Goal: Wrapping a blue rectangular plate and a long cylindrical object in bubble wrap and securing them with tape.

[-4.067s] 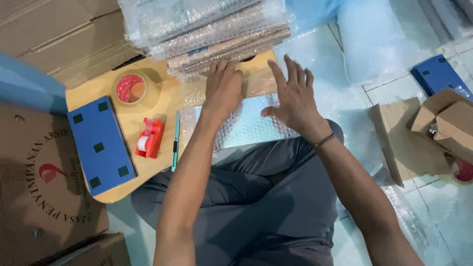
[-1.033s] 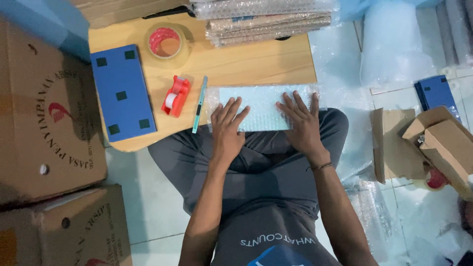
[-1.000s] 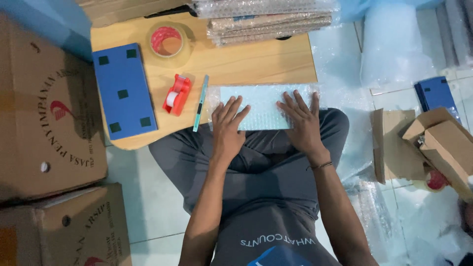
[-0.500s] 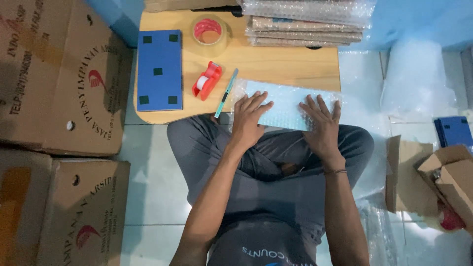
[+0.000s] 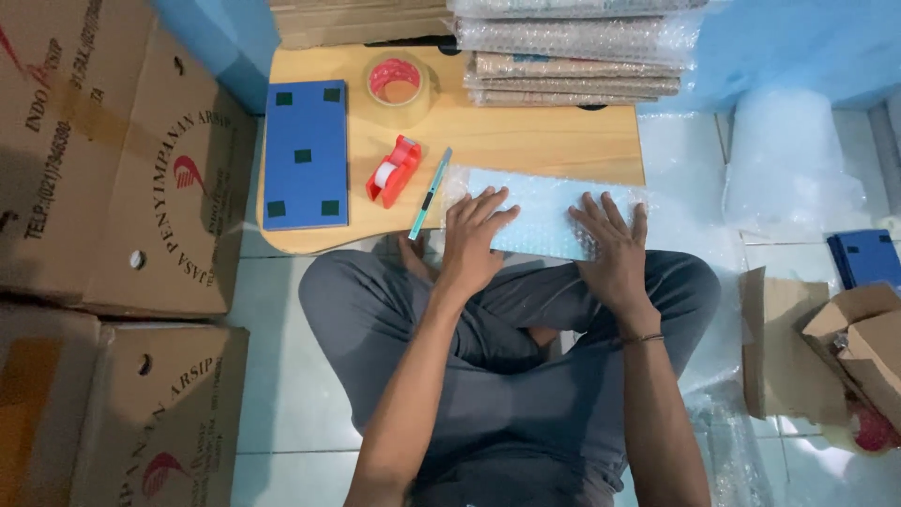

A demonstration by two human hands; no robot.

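Observation:
A flat item wrapped in bubble wrap (image 5: 542,208) lies at the near edge of a low wooden table (image 5: 526,141). My left hand (image 5: 472,239) presses flat on its left end, fingers spread. At the right end my right hand (image 5: 615,249) lies flat in the same way. Neither hand grips anything. I sit cross-legged on the floor, in grey trousers, behind the table.
On the table lie a blue flat box (image 5: 305,155), a red tape dispenser (image 5: 393,171), a teal pen-shaped cutter (image 5: 430,180), a roll of clear tape (image 5: 399,86) and a stack of wrapped items (image 5: 572,61). Brown cartons (image 5: 113,169) stand left; torn cardboard (image 5: 826,347) lies right.
The view has shifted, so the table now sits further right and higher. Both hands have stayed flat on the wrapped item, which slid toward the table's near edge since four seconds ago.

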